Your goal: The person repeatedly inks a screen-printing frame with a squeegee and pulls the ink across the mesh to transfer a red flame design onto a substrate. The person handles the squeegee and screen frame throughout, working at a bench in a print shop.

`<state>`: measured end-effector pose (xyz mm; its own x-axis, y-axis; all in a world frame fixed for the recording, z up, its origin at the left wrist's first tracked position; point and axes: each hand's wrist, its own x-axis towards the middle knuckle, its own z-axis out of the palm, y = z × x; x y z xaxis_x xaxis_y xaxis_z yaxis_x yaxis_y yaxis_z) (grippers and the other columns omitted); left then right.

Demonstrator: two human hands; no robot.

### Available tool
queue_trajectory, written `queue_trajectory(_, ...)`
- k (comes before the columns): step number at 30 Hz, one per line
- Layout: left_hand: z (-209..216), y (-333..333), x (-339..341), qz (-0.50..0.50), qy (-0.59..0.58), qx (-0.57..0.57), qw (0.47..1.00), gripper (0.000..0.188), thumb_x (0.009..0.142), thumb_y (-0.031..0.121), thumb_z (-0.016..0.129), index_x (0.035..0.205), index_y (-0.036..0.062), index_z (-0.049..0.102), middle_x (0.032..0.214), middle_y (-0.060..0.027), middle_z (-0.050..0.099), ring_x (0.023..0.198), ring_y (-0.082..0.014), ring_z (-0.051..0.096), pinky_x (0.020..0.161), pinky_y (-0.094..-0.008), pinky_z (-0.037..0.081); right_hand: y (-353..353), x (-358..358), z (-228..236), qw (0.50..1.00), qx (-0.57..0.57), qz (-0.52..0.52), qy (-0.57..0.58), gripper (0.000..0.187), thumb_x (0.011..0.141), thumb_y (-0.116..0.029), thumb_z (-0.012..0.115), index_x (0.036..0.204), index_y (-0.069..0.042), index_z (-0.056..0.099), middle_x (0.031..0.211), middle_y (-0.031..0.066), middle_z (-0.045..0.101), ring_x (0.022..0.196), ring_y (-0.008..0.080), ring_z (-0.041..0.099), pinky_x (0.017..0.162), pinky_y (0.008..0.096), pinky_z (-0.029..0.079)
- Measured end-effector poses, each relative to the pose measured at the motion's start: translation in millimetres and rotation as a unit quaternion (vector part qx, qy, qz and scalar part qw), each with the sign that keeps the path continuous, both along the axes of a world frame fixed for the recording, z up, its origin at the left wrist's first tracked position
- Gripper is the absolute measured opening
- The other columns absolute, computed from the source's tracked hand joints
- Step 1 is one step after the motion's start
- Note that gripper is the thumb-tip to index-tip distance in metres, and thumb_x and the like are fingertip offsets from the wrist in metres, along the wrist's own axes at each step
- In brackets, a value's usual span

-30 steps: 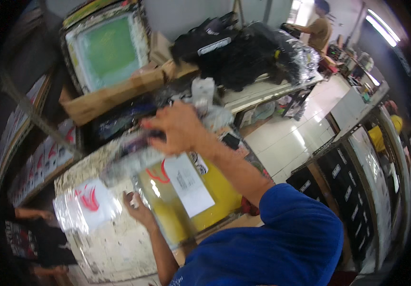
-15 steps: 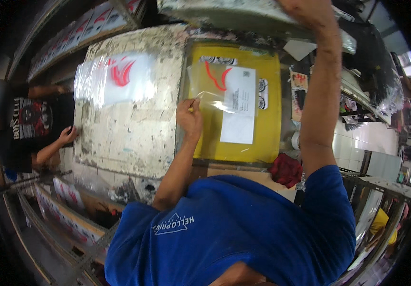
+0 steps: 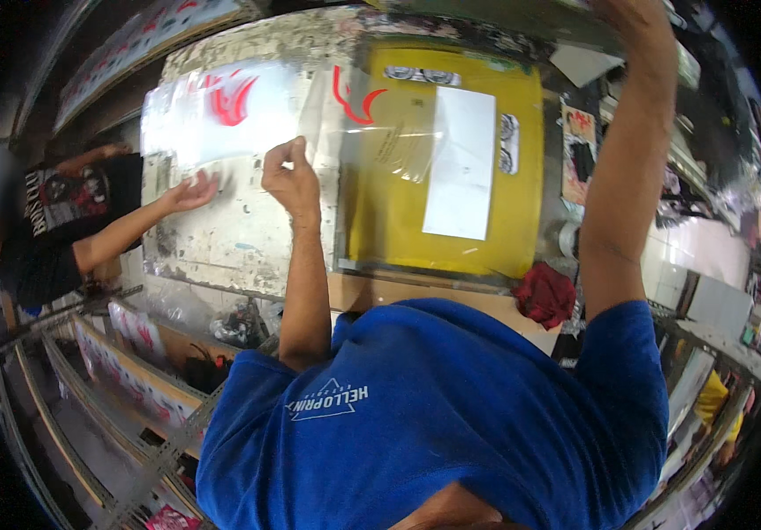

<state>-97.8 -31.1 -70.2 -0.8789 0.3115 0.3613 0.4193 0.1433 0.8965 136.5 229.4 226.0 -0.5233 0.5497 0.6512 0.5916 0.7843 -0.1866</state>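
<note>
A corner of a clear plastic bag point(image 3: 411, 146) with a red curved print is pinched in my left hand point(image 3: 292, 179). The bag reaches from the pale worn tabletop over the left part of a yellow board point(image 3: 508, 234). On that board lies a white sheet of paper point(image 3: 458, 172), its left edge near the bag. My right hand point(image 3: 635, 16) is raised at the top rim, beside the edge of a greyish raised panel point(image 3: 522, 22); its fingers are cut off from view. Left of my left hand, several printed clear bags point(image 3: 221, 119) lie overlapping on the pale tabletop point(image 3: 221, 234).
A co-worker in a black shirt point(image 3: 67, 199) stands at the left, one open hand point(image 3: 193, 193) over the tabletop. A dark red cloth point(image 3: 545, 294) lies by the board's near right corner. Racks point(image 3: 137, 353) holding printed sheets are at the lower left.
My left hand has moved left and pulled the plastic bag partly off the yellow board. The paper stays there. My right hand has shifted to the right in view. The co-worker's hand has reached over the table.
</note>
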Motion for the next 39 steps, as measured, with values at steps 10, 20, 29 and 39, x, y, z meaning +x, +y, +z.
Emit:
queue_trajectory(10,12.4,-91.2,-120.6,0.357,0.336,-0.194,0.849,0.031,0.087,0.024,0.073,0.101,-0.0027,0.071,0.098,-0.0184,0.07,0.092,-0.0369,0.065,0.085,-0.0462,0.05,-26.5,-7.0,-7.5,0.998,0.042,-0.037,0.031,0.03,0.082,-0.021,0.078,0.105,-0.002,0.075,0.101,0.0184,0.072,0.092,0.0292,0.068,0.083,0.0377,0.053)
queue_trajectory(20,-33.9,14.4,-57.7,0.074,0.327,-0.272,0.902,0.033,0.08,0.019,0.077,0.112,0.0161,0.072,0.115,-0.0029,0.065,0.109,-0.0264,0.055,0.09,-0.0453,0.039,-16.7,-2.5,-3.3,0.999,0.011,-0.014,0.034,0.029,0.079,-0.016,0.077,0.105,-0.003,0.075,0.103,0.018,0.072,0.094,0.0296,0.068,0.087,0.0383,0.053)
queue_trajectory(29,-73.2,1.4,-99.3,0.019,0.118,-0.344,0.931,0.014,0.079,0.021,0.075,0.092,0.016,0.078,0.119,-0.0062,0.064,0.109,-0.0289,0.057,0.091,-0.0477,0.042,-32.3,-4.0,6.7,1.0,0.009,-0.007,-0.003,0.031,0.079,-0.021,0.077,0.106,-0.005,0.076,0.099,0.0178,0.073,0.092,0.0293,0.068,0.086,0.0377,0.052)
queue_trajectory(39,-67.2,0.6,-84.8,0.022,0.212,-0.235,0.948,0.012,0.08,0.019,0.077,0.087,0.0096,0.078,0.098,-0.0085,0.072,0.09,-0.0276,0.066,0.082,-0.0388,0.049,-9.2,-2.4,-0.4,0.995,-0.073,-0.045,0.043,0.033,0.08,-0.024,0.078,0.108,-0.006,0.076,0.102,0.0185,0.072,0.094,0.03,0.067,0.087,0.0384,0.052)
